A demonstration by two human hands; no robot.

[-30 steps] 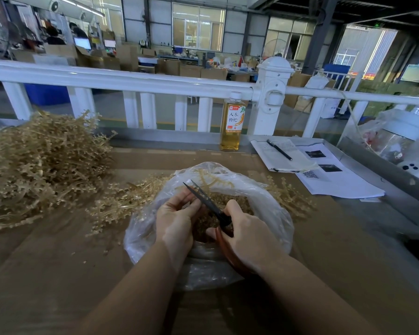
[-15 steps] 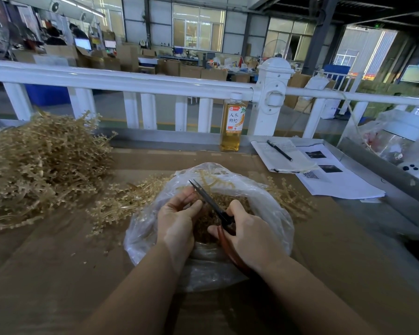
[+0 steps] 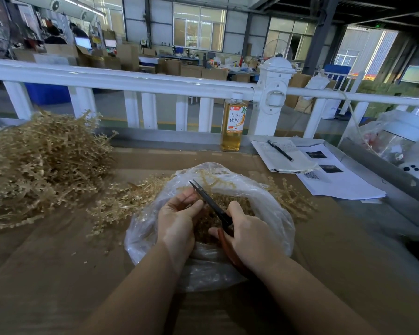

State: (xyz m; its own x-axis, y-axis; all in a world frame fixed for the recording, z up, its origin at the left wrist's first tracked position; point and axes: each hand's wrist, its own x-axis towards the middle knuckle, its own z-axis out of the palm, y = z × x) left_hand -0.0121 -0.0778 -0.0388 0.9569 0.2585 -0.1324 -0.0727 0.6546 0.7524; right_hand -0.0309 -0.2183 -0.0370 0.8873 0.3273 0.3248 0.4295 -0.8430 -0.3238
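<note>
Golden plastic sprig, thin, light and springy, snags easily. The left hand pinches it over the clear plastic bag mid-surface; best held close to the cut. Right hand fingers grip red-handled scissors. Tangled sprig heap lies left, amber drink bottle behind; neither blocks.

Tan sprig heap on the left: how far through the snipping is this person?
Done: cut bits lie in the clear plastic bag. In hand: the left hand pinches a sprig, the right hand grips red-handled scissors. Left: the big tan heap looks uncut.
</note>
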